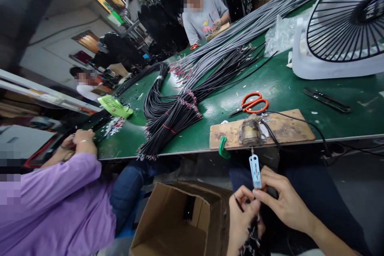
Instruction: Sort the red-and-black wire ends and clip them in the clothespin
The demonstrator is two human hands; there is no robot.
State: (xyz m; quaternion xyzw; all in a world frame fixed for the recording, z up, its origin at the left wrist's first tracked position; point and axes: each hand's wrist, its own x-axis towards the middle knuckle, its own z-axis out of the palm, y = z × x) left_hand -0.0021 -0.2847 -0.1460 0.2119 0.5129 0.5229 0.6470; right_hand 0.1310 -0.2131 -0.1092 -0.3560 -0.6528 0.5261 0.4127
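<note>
My left hand [244,216] is closed around a black cable [239,205], in front of the table edge. A bundle of black cables with stripped coloured wire ends [253,242] hangs at its palm. My right hand [282,196] meets it, thumb and fingers pinched just below a light blue plastic piece [255,171]. What lies in that pinch is too small to make out. The blue piece sits on the shaft of a small round motor [251,134], which is fixed to a wooden board [289,128]. A green clamp [223,148] grips the board at the table edge.
Orange-handled scissors [255,103] and black snips [326,100] lie beyond the board. Bundled black cables [171,122], grey cables [228,46] and a white fan [303,62] occupy the green table. An open cardboard box [217,216] stands left of my hands. Co-workers sit left and opposite.
</note>
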